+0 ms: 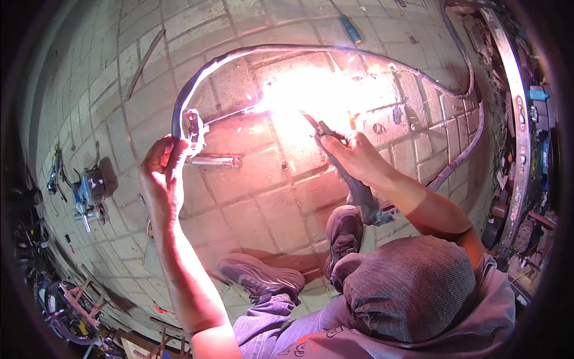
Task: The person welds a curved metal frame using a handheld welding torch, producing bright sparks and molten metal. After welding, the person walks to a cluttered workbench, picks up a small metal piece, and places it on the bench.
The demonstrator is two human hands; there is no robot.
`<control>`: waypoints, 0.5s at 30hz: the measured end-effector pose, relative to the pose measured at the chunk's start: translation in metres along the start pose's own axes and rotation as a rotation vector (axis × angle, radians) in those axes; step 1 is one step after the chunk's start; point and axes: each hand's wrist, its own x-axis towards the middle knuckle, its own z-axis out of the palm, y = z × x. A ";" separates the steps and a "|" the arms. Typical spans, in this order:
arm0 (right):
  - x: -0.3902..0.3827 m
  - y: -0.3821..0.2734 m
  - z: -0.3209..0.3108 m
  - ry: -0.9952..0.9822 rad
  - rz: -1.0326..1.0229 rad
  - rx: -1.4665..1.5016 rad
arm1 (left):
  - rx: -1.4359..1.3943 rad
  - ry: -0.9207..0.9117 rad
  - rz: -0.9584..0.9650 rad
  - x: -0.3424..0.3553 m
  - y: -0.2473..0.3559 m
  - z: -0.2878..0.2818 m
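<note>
My left hand (162,173) is closed round a welding electrode holder (192,133), with a thick dark cable (272,48) looping from it over the far floor. A thin electrode (230,114) runs from its jaws into a blinding white arc (320,90). My right hand (353,154) grips a dark elongated metal piece (323,130). The piece's reddish narrow tip lies at the glare's near edge; its lower part passes below my fingers. Glare hides the arc's contact point and whatever lies beneath it. A short metal tube (216,161) shows right of my left hand.
Bricks pave the floor (239,209). At left stands a blue metal tool (89,190); a flat strip (146,63) lies farther off. A blue-handled screwdriver (350,30) is at the far side. A long metal rail (519,131) and clutter border the right. My shoes (263,276) are close below.
</note>
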 end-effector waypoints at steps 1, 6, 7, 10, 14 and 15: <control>0.004 0.009 -0.001 -0.003 -0.049 0.012 | 0.013 0.006 -0.016 0.000 0.002 0.001; -0.004 -0.005 0.004 0.011 -0.082 0.074 | 0.346 0.039 0.038 -0.002 0.013 0.003; -0.006 -0.007 0.002 -0.016 -0.057 0.056 | 0.246 0.038 0.036 -0.002 0.008 0.003; 0.003 0.002 0.002 -0.016 -0.165 0.009 | 0.006 0.029 -0.001 -0.001 0.001 0.001; -0.007 -0.009 0.001 -0.043 -0.037 0.068 | 0.252 0.020 0.041 -0.001 0.009 0.002; -0.008 -0.005 0.002 -0.006 -0.062 0.061 | 0.217 0.013 0.064 -0.001 0.007 0.003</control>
